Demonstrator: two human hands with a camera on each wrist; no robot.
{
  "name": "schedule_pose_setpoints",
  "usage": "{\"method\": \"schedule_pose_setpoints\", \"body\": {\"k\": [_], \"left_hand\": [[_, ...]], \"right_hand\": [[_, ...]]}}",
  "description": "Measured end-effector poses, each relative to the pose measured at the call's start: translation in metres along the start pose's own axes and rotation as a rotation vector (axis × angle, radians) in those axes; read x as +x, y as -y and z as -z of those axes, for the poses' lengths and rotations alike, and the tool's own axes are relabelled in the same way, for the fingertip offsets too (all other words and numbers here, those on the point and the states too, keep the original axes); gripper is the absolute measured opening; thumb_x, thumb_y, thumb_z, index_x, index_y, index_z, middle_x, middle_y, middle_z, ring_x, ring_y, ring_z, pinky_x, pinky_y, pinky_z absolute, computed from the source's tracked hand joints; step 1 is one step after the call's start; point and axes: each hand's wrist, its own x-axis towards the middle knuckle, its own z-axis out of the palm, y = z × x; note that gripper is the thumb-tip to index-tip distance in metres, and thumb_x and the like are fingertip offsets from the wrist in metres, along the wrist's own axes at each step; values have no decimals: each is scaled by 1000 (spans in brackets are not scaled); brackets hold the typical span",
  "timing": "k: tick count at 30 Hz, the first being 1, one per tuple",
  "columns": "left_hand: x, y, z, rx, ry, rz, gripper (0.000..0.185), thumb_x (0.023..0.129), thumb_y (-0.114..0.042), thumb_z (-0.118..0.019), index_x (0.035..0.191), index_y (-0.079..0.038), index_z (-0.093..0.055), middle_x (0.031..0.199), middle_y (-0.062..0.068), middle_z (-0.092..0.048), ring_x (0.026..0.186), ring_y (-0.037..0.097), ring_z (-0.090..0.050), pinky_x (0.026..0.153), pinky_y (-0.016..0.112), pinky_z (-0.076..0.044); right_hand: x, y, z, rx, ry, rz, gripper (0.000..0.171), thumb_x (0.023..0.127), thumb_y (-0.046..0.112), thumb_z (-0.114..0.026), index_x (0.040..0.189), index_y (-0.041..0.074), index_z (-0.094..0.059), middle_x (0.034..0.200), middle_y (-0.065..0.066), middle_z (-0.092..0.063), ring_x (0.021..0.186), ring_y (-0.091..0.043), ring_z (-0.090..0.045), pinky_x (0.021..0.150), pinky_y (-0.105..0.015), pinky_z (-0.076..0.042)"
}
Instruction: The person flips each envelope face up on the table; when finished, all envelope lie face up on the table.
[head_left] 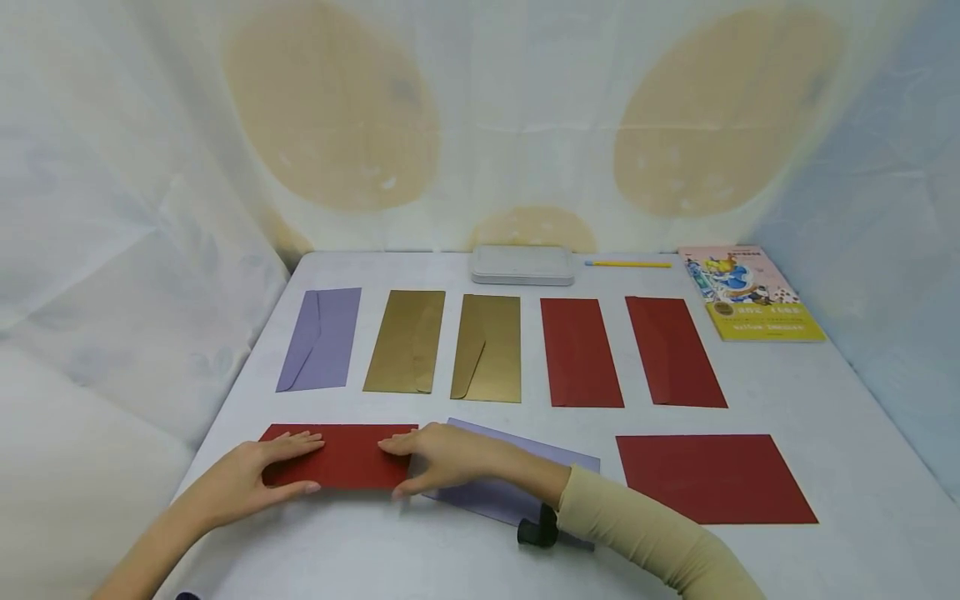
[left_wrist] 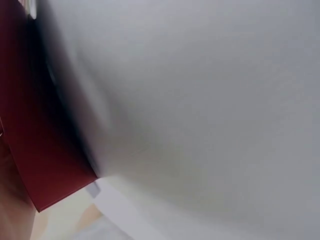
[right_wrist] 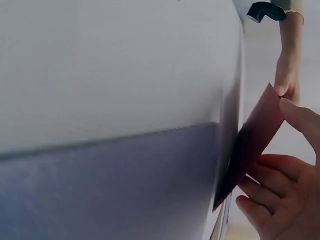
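Observation:
A red envelope (head_left: 351,458) is held by both hands above the near left part of the table, tilted in the right wrist view. My left hand (head_left: 234,487) grips its left end, fingers across the upper face and thumb at the near edge. At the other end, my right hand (head_left: 450,457) holds it between thumb and fingers; the right wrist view shows the thumb at one edge and the fingers behind. Under the right wrist lies a purple envelope (head_left: 480,497), partly covered by the forearm. Only part of the left hand (left_wrist: 14,200) appears in the left wrist view.
Along the back row lie a purple envelope (head_left: 330,342), two gold envelopes (head_left: 401,342) and two red envelopes (head_left: 581,354). Another red envelope (head_left: 716,479) is at the near right. Behind them are a grey case (head_left: 522,264), a pencil (head_left: 630,264) and a book (head_left: 750,292).

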Motion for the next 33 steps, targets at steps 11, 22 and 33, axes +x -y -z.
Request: {"method": "schedule_pose_setpoints", "body": {"k": [11, 22, 33], "left_hand": [[11, -9, 31, -104, 116, 51, 30, 86, -46, -70, 109, -27, -75, 102, -16, -70, 92, 2, -64, 77, 29, -52], [30, -5, 48, -196, 254, 65, 26, 93, -43, -62, 101, -25, -78, 96, -18, -70, 90, -1, -63, 75, 33, -54], [45, -4, 55, -118, 200, 67, 28, 92, -45, -63, 103, -24, -77, 100, -10, -71, 97, 11, -65, 77, 40, -54]], "right_hand": [[-3, -4, 24, 182, 56, 24, 54, 95, 44, -59, 140, 15, -53, 131, 9, -59, 116, 2, -52, 94, -17, -40], [-6, -4, 31, 204, -109, 156, 45, 100, 33, -53, 140, 13, -52, 137, 7, -54, 123, 3, -46, 100, -16, -36], [-13, 5, 27, -216, -316, 322, 47, 96, 20, -61, 141, 11, -51, 140, -1, -53, 128, -11, -47, 102, -18, -35]]}}
